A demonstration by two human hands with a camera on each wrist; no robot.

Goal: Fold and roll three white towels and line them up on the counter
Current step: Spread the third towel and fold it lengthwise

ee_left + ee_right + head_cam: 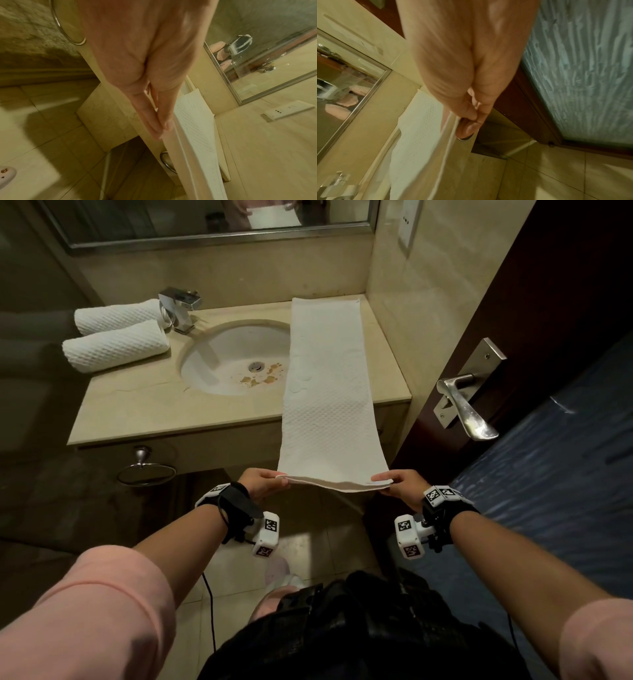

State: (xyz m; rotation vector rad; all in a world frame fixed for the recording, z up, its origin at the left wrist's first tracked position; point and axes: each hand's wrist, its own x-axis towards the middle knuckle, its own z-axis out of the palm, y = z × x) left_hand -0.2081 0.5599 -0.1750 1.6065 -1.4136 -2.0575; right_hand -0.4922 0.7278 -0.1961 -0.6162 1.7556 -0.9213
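Left hand (263, 484) pinches the near-left corner of the long folded towel (325, 378), thumb on top, fingers under. Right hand (402, 486) pinches the near-right corner the same way; both grips closed on cloth. Near end held just off the surface (144, 409) edge, slight sag between hands. Rest of strip lies flat on the surface, right of the sink (233, 357), far end near the back wall.

Step looks like starting the roll. To do well: keep both corners level, layers aligned, even tension, first turn tight, roll straight away toward the wall.

Towel: white, waffle-textured, narrow band, edges roughly parallel. Two rolled towels (116, 337) already lie side by side left of the faucet (180, 306).
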